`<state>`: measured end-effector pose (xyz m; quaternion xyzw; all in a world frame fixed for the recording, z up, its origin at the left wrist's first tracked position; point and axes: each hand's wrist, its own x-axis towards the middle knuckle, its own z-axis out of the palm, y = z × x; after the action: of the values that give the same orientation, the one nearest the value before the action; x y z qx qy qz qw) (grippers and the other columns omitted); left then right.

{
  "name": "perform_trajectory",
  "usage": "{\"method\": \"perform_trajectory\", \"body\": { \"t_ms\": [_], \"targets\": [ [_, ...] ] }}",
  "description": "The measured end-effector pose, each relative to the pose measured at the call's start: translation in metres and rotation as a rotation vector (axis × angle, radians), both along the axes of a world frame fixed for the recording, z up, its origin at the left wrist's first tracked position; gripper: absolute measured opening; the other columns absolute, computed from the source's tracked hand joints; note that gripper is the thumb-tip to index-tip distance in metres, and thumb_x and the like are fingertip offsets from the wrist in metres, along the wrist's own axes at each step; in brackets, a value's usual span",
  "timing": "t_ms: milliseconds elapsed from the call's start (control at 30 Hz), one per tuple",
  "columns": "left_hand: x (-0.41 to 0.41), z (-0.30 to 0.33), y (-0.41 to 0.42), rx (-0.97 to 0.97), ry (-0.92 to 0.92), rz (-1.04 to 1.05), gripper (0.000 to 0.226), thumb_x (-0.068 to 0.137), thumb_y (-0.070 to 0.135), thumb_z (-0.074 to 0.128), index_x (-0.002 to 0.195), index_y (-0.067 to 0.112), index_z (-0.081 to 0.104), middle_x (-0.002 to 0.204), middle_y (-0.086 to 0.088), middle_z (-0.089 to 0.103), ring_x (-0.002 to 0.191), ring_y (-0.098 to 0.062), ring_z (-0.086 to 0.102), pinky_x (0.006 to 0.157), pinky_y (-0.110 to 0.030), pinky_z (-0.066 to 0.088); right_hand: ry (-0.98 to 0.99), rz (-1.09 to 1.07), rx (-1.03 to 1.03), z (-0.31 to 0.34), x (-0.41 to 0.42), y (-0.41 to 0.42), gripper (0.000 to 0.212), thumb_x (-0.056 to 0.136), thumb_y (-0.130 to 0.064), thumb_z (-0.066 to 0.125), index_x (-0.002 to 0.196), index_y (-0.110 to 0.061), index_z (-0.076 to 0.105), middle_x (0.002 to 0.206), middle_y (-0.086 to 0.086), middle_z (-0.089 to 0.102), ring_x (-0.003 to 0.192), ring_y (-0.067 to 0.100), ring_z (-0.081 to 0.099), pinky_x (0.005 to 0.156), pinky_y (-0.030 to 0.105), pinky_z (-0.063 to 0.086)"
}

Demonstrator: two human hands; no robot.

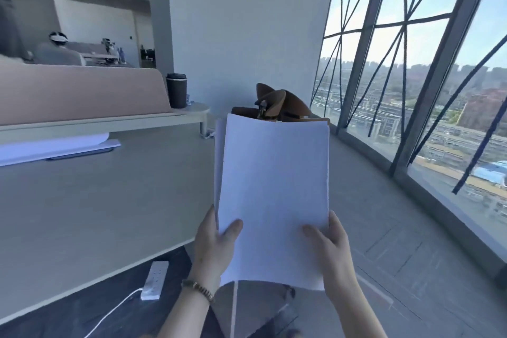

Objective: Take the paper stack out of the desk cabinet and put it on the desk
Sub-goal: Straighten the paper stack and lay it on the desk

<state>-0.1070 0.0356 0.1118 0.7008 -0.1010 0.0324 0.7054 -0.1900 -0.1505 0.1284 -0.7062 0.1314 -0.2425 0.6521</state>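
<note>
Fingers (231,229) of both my hands pinch the paper stack (274,195) at its lower corners, thumbs on top, holding it up beside the table (96,200).

Daylit room: white wall (247,35), grey floor (384,228), tall windows (428,77) at right.

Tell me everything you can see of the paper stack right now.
The paper stack is plain white sheets, blank on the facing side, loosely aligned so that a few edges fan out at the left and top. It is held up in the air, tilted toward the camera, to the right of the desk and not resting on it. The left hand and right hand grip its lower corners, thumbs on the front. The bottom edge bows slightly. Its top hides part of a brown object behind.
</note>
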Motion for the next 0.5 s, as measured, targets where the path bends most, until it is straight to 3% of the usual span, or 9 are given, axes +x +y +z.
{"method": "perform_trajectory", "body": {
  "t_ms": [133,233,367,500],
  "targets": [
    [0.053,0.001,0.021,0.036,-0.083,0.151,0.048,0.085,0.027,0.068,0.132,0.024,0.056,0.131,0.009,0.064,0.124,-0.01,0.059,0.108,-0.045,0.045,-0.03,0.074,-0.064,-0.001,0.075,0.017,0.021,0.08,-0.014,0.057,0.098,-0.024,0.061,0.08,-0.015,0.068,0.075,0.007,0.059,0.07,0.032,0.043],
    [0.09,-0.001,0.034,0.052,-0.126,0.211,0.038,0.09,0.012,0.067,0.123,0.028,0.059,0.12,0.019,0.067,0.11,0.007,0.062,0.102,-0.034,0.048,-0.034,0.11,-0.141,-0.01,0.129,0.025,0.014,0.088,-0.01,0.057,0.098,-0.02,0.054,0.086,0.0,0.067,0.081,0.024,0.058,0.068,0.035,0.042],
    [0.124,-0.005,0.053,0.076,-0.143,0.284,0.041,0.09,0.015,0.068,0.129,0.022,0.057,0.128,0.012,0.065,0.12,-0.005,0.059,0.106,-0.033,0.044,-0.033,0.175,-0.213,-0.013,0.18,0.035,0.013,0.088,-0.011,0.055,0.099,-0.012,0.05,0.097,0.024,0.06,0.076,0.038,0.052,0.065,0.036,0.04],
    [0.137,-0.002,0.062,0.071,-0.135,0.352,0.044,0.089,0.018,0.069,0.131,0.016,0.056,0.132,0.004,0.063,0.125,-0.012,0.057,0.11,-0.041,0.042,0.0,0.128,-0.241,-0.005,0.206,0.046,0.016,0.084,-0.001,0.057,0.098,-0.009,0.056,0.086,0.016,0.064,0.069,0.025,0.049,0.055,0.031,0.037]
  ]
}}
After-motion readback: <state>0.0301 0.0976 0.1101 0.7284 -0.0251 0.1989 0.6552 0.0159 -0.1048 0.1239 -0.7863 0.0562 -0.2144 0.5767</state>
